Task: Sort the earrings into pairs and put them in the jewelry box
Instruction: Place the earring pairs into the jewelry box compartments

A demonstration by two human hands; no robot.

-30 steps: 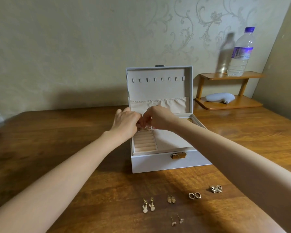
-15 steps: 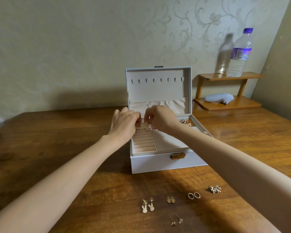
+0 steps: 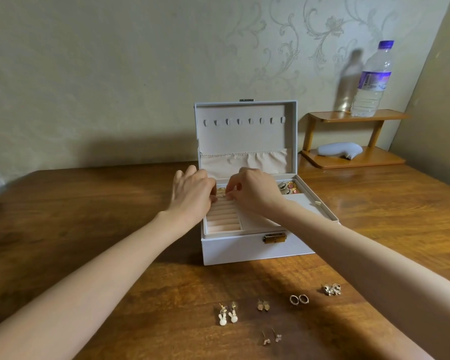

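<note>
Left hand (image 3: 192,194) and right hand (image 3: 256,194) meet over the far padded rolls (image 3: 222,219) of the open jewelry box (image 3: 244,252); each grip is narrow, fingertips drawn together, though we cannot tell whether an earring sits between them; five earring pairs (image 3: 298,299) lie on the near desk (image 3: 89,229); we judge a loosely pinched stud could slip and vanish between rolls.

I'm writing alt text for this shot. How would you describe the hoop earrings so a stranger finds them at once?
Find the white jewelry box on the wooden table. In the row of earring pairs in front of it, the hoops lie second from the right, just left of a chunky cluster pair. They alone are plain open rings, side by side.
</note>
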